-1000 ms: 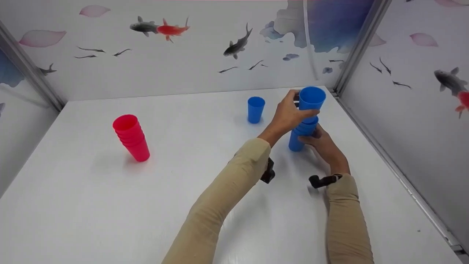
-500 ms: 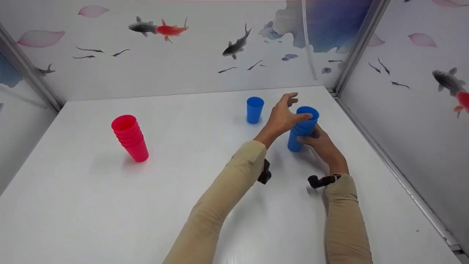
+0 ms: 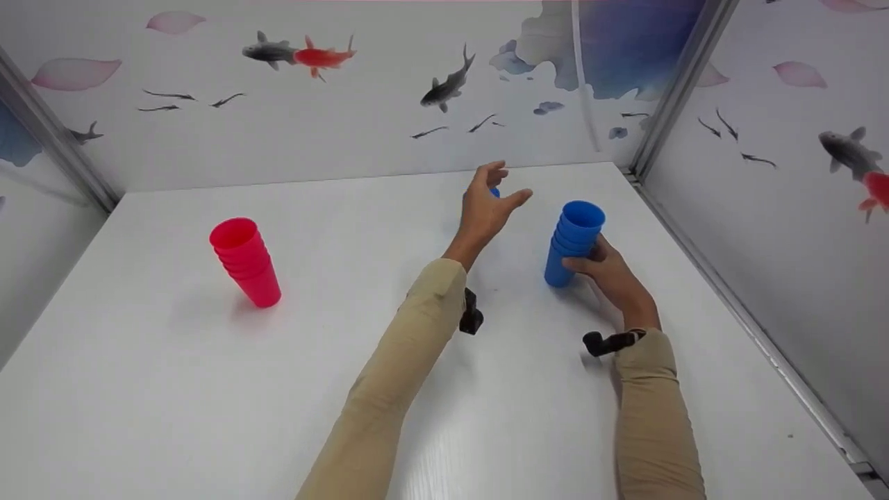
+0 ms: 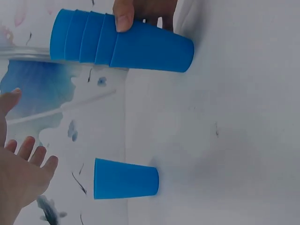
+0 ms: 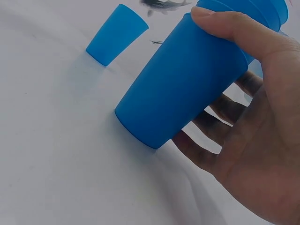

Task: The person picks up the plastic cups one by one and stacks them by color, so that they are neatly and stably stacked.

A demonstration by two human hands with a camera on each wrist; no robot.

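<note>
A stack of several nested blue cups (image 3: 573, 232) stands upright at the right of the table. My right hand (image 3: 615, 278) grips it low from the right side, and the right wrist view shows the thumb (image 5: 220, 23) on one side and the fingers behind. My left hand (image 3: 483, 208) is in the air with thumb and fingers spread, holding nothing. In the head view it hides most of a single blue cup (image 3: 494, 192). In the left wrist view that single blue cup (image 4: 125, 179) stands on the table, apart from the left hand (image 4: 26, 176).
A stack of several nested red cups (image 3: 250, 264) stands on the left of the white table (image 3: 278, 403). Walls printed with fish (image 3: 448, 83) rise along the table's back and sides. A small black camera (image 3: 471, 312) is on each wrist.
My left hand lowered a blue cup into the stack, let it go, then moved left to the single blue cup. The right hand has kept its grip on the stack.
</note>
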